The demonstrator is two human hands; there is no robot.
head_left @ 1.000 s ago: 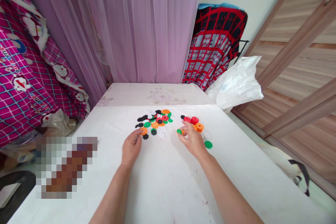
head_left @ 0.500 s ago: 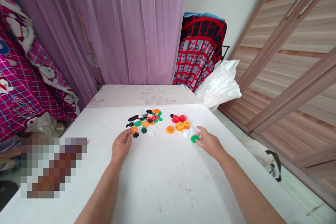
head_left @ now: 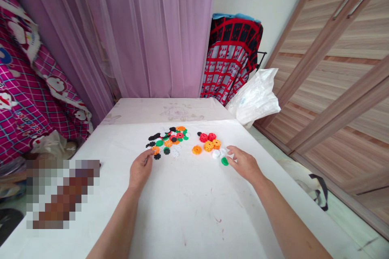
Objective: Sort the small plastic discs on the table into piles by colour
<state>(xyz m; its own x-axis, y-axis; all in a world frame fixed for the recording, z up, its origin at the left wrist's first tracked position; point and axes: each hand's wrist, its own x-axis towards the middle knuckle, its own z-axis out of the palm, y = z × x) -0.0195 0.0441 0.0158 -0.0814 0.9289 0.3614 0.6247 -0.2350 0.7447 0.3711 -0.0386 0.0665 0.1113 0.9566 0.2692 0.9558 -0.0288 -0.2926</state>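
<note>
My right hand [head_left: 244, 164] is beside a green notched disc [head_left: 224, 161], its thumb and fingers apart and nothing visibly held. Just behind that disc are white discs [head_left: 217, 153]. My left hand [head_left: 142, 168] is at the near left of a mixed pile of discs [head_left: 168, 143], fingers curled together. Its fingertips meet the edge of an orange disc [head_left: 156, 150]; whether they grip anything is hidden. Close to these fingertips is a black disc [head_left: 157, 156].
Grouped by colour on the right are red discs [head_left: 208, 137], yellow-orange discs [head_left: 212, 145] and an orange disc [head_left: 197, 150]. A white cloth covers the table [head_left: 188, 206]. A white bag [head_left: 255, 97] stands at its far right, with a wooden wardrobe [head_left: 334, 73] beyond.
The right hand's fingers have come away from the green disc, which now shows more clear of the thumb. My left hand stays nearly still.
</note>
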